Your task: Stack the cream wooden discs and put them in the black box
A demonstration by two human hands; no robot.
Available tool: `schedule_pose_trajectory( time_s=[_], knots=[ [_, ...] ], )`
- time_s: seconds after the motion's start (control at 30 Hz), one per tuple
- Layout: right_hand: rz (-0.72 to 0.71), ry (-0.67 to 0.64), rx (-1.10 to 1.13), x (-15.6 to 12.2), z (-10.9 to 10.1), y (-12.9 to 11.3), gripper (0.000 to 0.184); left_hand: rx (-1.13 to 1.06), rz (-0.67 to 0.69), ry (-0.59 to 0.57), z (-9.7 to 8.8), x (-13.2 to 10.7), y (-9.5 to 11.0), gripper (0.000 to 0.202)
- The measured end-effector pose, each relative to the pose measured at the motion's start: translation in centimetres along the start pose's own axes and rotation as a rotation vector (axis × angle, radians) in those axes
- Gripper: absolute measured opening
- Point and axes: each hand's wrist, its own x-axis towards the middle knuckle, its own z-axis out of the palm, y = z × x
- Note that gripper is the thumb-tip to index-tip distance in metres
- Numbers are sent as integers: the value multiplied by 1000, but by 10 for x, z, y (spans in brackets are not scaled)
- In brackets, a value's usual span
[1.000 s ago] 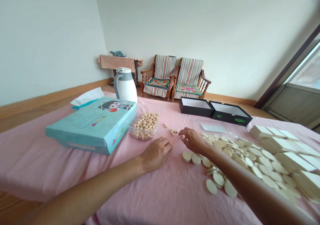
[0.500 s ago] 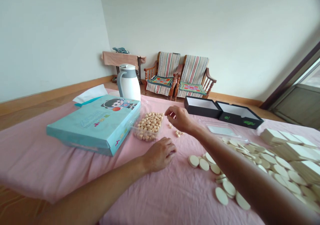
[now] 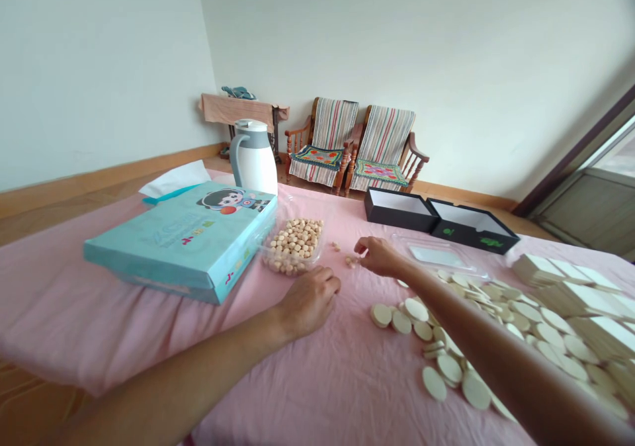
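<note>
A clear plastic tub (image 3: 317, 255) full of small wooden beads (image 3: 296, 237) stands on the pink cloth. My left hand (image 3: 310, 300) rests just in front of it, fingers curled in. Whatever those fingers may hold is hidden. To the right of the tub, my right hand (image 3: 380, 255) reaches down with bent fingers spread over a few loose beads (image 3: 350, 261). Nothing shows between its thumb and fingers. Another loose bead pair (image 3: 336, 246) lies between that hand and the tub.
A light blue box (image 3: 173, 241) and a white jug (image 3: 260, 168) stand at left. Round wooden discs (image 3: 449, 368) are heaped at right beside stacked square pieces (image 3: 538, 268). Behind are a clear plastic lid (image 3: 436, 255) and two black box trays (image 3: 401, 218), (image 3: 471, 231).
My right hand has moved right and down, from beside the tub's rim to the loose beads. My left hand has shifted slightly left and stays curled.
</note>
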Motion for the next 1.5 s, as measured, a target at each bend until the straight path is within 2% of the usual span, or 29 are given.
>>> schedule_pose_trajectory(
  time_s=[0.13,0.3,0.47,0.6,0.67,0.8,0.93,1.03,1.13,1.23,1.33,1.5],
  knots=[
    [25,-4,-16,-7,11,8,10,104,19,-43,-1,-2,3,15],
    [32,61,-12,4,-3,3,11,176,3,-57,-6,-3,5,16],
    [-48,215,120,28,-27,-31,12,186,19,-76,-11,-5,6,12],
    [-142,233,346,49,-31,-57,12,203,-33,-107,-11,-4,2,8],
    [-113,225,339,57,-28,-60,17,209,-69,-118,-11,-5,1,8],
    [3,196,140,65,-15,-48,18,225,-120,-131,-11,-5,0,9],
    [68,77,16,61,9,-34,7,221,-120,-128,-12,-4,0,12],
    [94,-6,-35,56,27,-31,10,212,-108,-115,-13,-4,0,12],
    [93,-47,-38,54,33,-29,8,203,-109,-110,-12,-4,-1,10],
    [99,-12,-15,55,25,-28,8,206,-106,-99,-10,-4,-3,11],
    [102,99,33,60,9,-32,12,209,-98,-101,-8,-4,-4,11],
    [10,206,162,65,-12,-57,15,212,-93,-109,-9,-5,-4,10]
  ],
)
